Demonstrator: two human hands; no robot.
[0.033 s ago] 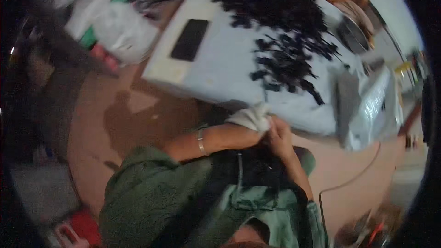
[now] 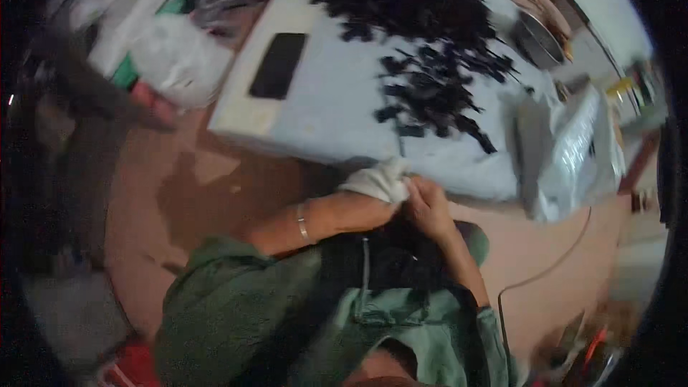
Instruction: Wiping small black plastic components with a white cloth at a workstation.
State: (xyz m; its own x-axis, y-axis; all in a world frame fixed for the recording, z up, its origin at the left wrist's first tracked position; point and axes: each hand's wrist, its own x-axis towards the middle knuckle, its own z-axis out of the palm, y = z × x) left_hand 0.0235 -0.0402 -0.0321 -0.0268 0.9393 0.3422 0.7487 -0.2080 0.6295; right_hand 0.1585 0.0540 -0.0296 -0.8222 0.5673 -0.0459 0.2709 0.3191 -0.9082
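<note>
My left hand (image 2: 369, 209) reaches in from the left at the near edge of the table, a metal bracelet on its wrist. A bunched white cloth (image 2: 378, 180) lies over and around its fingers, which look closed on it; whether it is a glove or a loose rag I cannot tell. My right hand (image 2: 430, 206) is closed close against the cloth, its fingers curled and the thumb side toward the left hand. What it pinches is hidden. Beyond both hands, small black strip-like pieces (image 2: 437, 93) lie in a loose heap on the white table top (image 2: 322, 115).
A larger pile of black pieces (image 2: 401, 0) covers the far table. A black phone (image 2: 279, 64) lies on the left, a metal bowl (image 2: 539, 43) at the far right. A silvery plastic bag (image 2: 570, 161) hangs over the right edge. White bags (image 2: 179, 57) stand left; a cable (image 2: 548, 272) crosses the floor.
The whole view has shifted slightly, so the table and hands sit a little further left. The hands keep together at the white cloth, with nothing visibly taken or let go.
</note>
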